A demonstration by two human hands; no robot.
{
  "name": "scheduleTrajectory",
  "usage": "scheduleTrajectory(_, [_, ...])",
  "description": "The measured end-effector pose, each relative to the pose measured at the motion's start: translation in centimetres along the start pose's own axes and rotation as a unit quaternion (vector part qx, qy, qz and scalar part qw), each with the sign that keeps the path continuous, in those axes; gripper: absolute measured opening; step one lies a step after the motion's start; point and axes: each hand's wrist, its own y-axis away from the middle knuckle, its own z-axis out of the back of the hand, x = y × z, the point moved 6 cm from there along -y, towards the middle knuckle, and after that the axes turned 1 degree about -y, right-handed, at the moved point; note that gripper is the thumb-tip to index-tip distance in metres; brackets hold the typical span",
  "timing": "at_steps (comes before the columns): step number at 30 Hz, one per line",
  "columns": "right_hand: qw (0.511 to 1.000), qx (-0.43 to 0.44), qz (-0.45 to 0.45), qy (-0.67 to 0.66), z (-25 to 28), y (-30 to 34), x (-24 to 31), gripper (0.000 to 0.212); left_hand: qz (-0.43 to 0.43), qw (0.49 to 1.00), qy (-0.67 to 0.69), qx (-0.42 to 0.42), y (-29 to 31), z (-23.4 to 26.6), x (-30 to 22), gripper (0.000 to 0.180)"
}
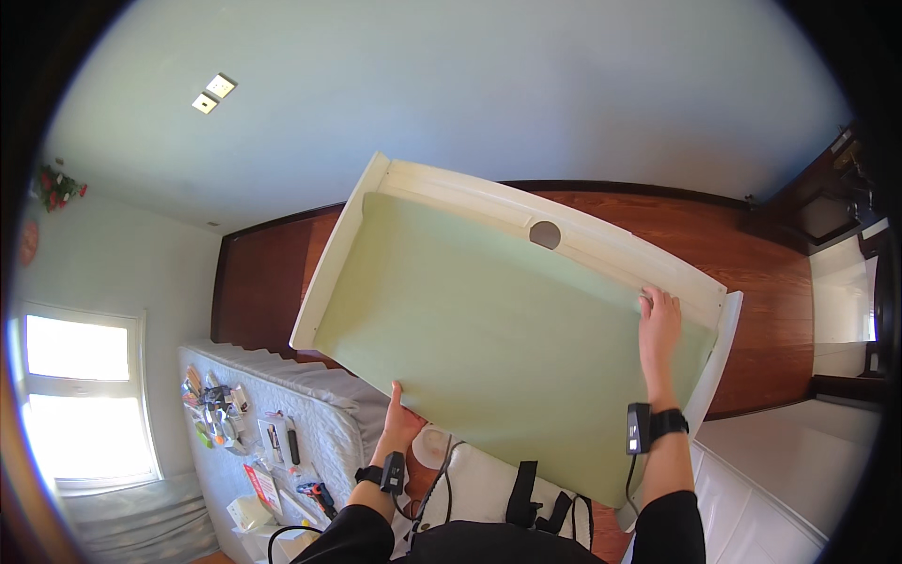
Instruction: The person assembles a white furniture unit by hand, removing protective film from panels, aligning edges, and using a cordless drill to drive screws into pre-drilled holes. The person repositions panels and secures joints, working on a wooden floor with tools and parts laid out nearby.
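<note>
A large pale green sheet or mat [470, 329] covers most of a white tabletop with raised borders at its back and sides. Along the back of the white top [470, 193] is a round grey hole [545, 235]. My left hand [402, 421] is closed at the near edge of the green mat, thumb on its upper face and fingers partly hidden below. At the far right, my right hand [661, 318] has its fingers bent around the mat's far edge, close to the white back border. Both wrists wear a strapped black device.
On the left, a quilted bed [329, 428] holds a drill [318, 493], packaged parts [216, 404] and papers. A white cabinet [780, 451] stands at the right. Beneath me is a light seat [474, 484]; a blue-grey wall rises behind the table.
</note>
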Motion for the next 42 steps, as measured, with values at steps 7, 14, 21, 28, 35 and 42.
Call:
scheduleTrajectory(7, [0.997, 0.006, 0.023, 0.071, -0.5, -1.2, 1.1, 0.026, 0.003, 0.996, -0.033, -0.077, 3.3, -2.8, -1.3, 0.066])
scheduleTrajectory(14, [0.962, 0.211, 0.085, -0.151, 4.1, 0.7, 8.3, 0.025, 0.091, 0.990, -0.080, -0.074, 4.2, -3.0, -2.0, 0.083])
scheduleTrajectory(21, [0.852, 0.299, -0.333, -0.270, 9.0, 22.8, 2.9, 0.019, 0.288, 0.942, -0.169, -0.038, 3.5, -1.8, -2.6, 0.113])
scheduleTrajectory(28, [0.579, 0.644, -0.464, 0.183, 18.1, 50.7, 3.5, 0.039, 0.364, 0.903, -0.229, -0.010, 4.4, -2.6, -3.3, 0.112])
scheduleTrajectory(35, [0.551, 0.200, -0.718, -0.375, 7.5, 43.4, 10.7, 0.049, 0.343, 0.889, -0.304, 0.017, 4.0, -1.8, -4.3, 0.106])
scheduleTrajectory(42, [0.314, -0.101, -0.640, -0.695, -2.5, 35.6, 15.4, 0.067, 0.341, 0.894, -0.291, 0.011, 3.0, -0.6, -4.3, 0.095])
